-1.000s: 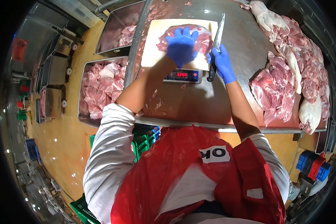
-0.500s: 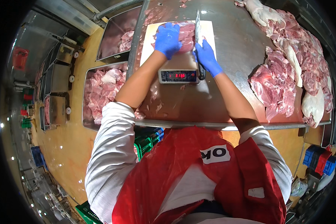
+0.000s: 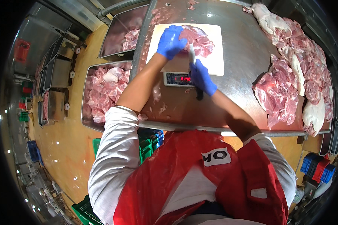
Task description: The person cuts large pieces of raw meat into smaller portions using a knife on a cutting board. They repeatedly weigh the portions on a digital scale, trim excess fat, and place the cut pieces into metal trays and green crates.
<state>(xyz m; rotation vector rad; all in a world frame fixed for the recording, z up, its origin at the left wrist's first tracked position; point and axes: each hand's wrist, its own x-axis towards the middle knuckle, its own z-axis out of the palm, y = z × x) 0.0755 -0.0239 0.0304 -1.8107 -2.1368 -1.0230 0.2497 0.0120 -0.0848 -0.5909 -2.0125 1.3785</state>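
Note:
My left hand (image 3: 170, 42), in a blue glove, grips the left end of a piece of raw meat (image 3: 199, 42) lying on a white board (image 3: 210, 65). My gloved right hand (image 3: 202, 77) holds a long knife (image 3: 192, 52), its blade tip at the lower edge of the meat. The board sits on a digital scale (image 3: 174, 79) with a lit red display. The steel table (image 3: 246, 41) carries scattered scraps around the scale.
Two steel trays with meat (image 3: 105, 95) stand along the table's left side. Large piles of meat (image 3: 278, 93) cover its right side. Below are green crates (image 3: 146, 146); stacked blue and red crates (image 3: 317, 168) stand at lower right.
The knife has swung from upright at the meat's right down to its lower edge. My left hand has moved left, from the top of the meat to its left end.

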